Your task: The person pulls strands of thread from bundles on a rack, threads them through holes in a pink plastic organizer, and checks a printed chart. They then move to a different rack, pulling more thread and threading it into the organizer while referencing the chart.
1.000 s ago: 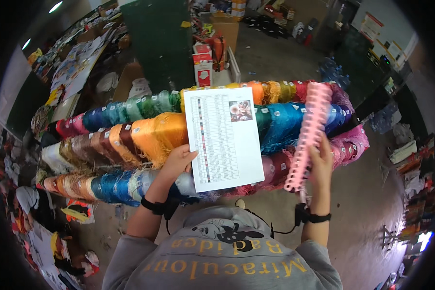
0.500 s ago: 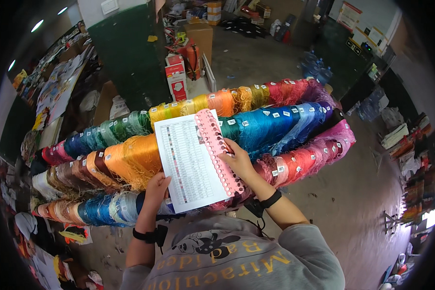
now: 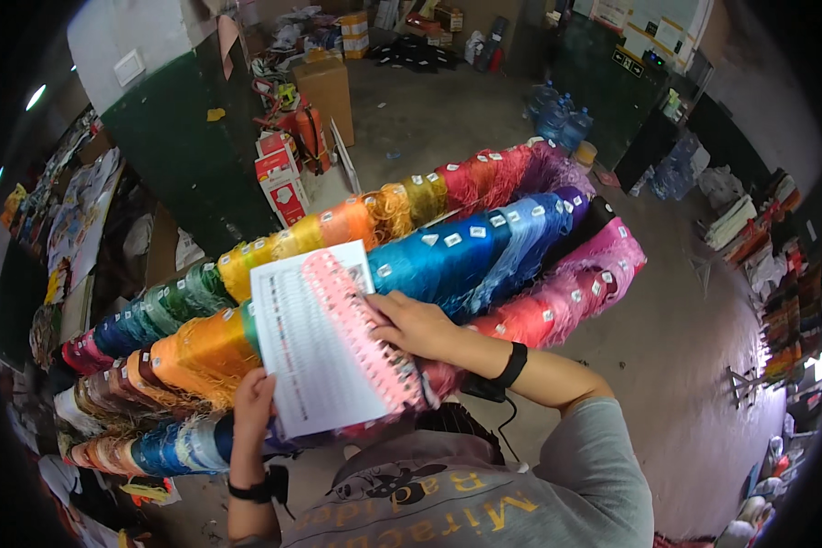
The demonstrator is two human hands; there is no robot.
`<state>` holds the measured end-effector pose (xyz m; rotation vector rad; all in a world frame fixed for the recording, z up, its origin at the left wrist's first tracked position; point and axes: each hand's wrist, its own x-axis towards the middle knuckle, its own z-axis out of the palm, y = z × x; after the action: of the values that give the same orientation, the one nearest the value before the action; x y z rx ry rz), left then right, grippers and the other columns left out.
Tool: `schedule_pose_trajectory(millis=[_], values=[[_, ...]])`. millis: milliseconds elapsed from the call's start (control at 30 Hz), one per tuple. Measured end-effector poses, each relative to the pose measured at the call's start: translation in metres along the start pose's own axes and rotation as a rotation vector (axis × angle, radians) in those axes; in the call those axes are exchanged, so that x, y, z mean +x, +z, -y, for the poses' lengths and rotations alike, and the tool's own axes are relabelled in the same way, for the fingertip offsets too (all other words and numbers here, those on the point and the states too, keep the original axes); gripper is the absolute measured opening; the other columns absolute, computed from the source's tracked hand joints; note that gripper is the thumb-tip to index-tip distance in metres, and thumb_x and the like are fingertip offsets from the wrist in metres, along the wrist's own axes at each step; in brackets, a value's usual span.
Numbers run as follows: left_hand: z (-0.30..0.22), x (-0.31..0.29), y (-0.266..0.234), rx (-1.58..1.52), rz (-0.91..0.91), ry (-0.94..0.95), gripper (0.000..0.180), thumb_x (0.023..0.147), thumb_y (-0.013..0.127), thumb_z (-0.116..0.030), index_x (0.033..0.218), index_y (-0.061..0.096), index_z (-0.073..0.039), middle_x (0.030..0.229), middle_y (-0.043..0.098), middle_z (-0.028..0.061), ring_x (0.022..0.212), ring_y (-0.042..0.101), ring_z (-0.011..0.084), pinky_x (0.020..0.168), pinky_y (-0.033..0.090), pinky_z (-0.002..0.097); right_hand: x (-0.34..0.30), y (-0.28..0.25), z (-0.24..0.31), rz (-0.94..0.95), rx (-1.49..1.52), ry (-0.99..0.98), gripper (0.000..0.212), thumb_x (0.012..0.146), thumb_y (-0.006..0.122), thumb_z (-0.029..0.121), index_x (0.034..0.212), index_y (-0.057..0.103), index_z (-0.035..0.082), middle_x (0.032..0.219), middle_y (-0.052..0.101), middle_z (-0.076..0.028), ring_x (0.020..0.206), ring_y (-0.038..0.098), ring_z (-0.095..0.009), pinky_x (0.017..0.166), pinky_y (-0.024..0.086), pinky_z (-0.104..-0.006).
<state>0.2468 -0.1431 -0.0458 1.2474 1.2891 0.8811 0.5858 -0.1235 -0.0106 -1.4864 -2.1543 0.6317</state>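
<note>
My left hand (image 3: pixel 254 402) pinches the left edge of a white printed sheet (image 3: pixel 292 370) with a table of rows and small colour marks. Lying slantwise over the right part of the sheet is a pink strip (image 3: pixel 338 306) punched with holes along its edges, a thread holder card by its look. My right hand (image 3: pixel 420 327) is closed on the strip's right edge; its fingertips are partly hidden. Sheet and strip are held above long rows of coloured thread skeins (image 3: pixel 443 251) with small white tags. Blur smears the strip's lower end.
Orange skeins (image 3: pixel 201 352) hang left of the sheet, pink ones (image 3: pixel 603 274) to the right. Beyond the rows stand a fire extinguisher (image 3: pixel 312 137), a cardboard box (image 3: pixel 326 96) and a green-painted pillar (image 3: pixel 173 146). Water bottles (image 3: pixel 562 119) stand on the floor at the far right.
Both hands have moved left and a little down in the picture with the sheet and strip. My right hand has shifted on the strip, its fingers now reaching further over it. The view has turned right.
</note>
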Motion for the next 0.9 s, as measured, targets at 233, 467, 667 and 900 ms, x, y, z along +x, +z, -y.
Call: schedule_pose_trajectory(millis=[233, 467, 667, 900], values=[[0.025, -0.032, -0.016, 0.631, -0.636, 0.416, 0.026, 0.092, 0.055, -0.012, 0.116, 0.056, 0.000, 0.100, 0.061, 0.0060, 0.062, 0.049, 0.0044, 0.052, 0.039, 0.0184, 0.000, -0.162, -0.108, -0.282, -0.044, -0.190, 0.027, 0.086, 0.062, 0.025, 0.104, 0.062, 0.005, 0.097, 0.062, -0.014, 0.088, 0.062, -0.032, 0.075, 0.050, -0.0377], [-0.047, -0.053, 0.073, 0.269, -0.668, 0.142, 0.027, 0.094, 0.053, -0.015, 0.117, 0.055, 0.000, 0.111, 0.060, 0.0063, 0.064, 0.050, 0.0055, 0.053, 0.040, 0.0189, -0.025, -0.345, -0.378, -0.649, -0.244, 0.349, 0.021, 0.084, 0.061, 0.020, 0.100, 0.065, 0.007, 0.094, 0.066, -0.015, 0.089, 0.064, -0.031, 0.077, 0.049, -0.0383], [-0.077, -0.039, 0.101, 0.311, -0.637, 0.044, 0.026, 0.094, 0.052, -0.017, 0.114, 0.056, 0.000, 0.100, 0.062, 0.0051, 0.059, 0.050, 0.0051, 0.051, 0.039, 0.0183, 0.009, -0.330, -0.435, -0.207, -0.427, 0.175, 0.022, 0.078, 0.064, 0.013, 0.098, 0.067, 0.007, 0.094, 0.062, -0.015, 0.090, 0.057, -0.034, 0.081, 0.046, -0.0414], [-0.108, -0.004, 0.139, 0.331, -0.579, 0.094, 0.025, 0.094, 0.054, -0.019, 0.110, 0.058, 0.000, 0.088, 0.063, 0.0018, 0.054, 0.048, 0.0042, 0.049, 0.039, 0.0179, 0.024, -0.379, -0.442, -0.243, 0.196, 0.236, 0.021, 0.082, 0.059, 0.013, 0.101, 0.064, 0.004, 0.083, 0.066, -0.012, 0.078, 0.063, -0.019, 0.071, 0.050, -0.0328]])
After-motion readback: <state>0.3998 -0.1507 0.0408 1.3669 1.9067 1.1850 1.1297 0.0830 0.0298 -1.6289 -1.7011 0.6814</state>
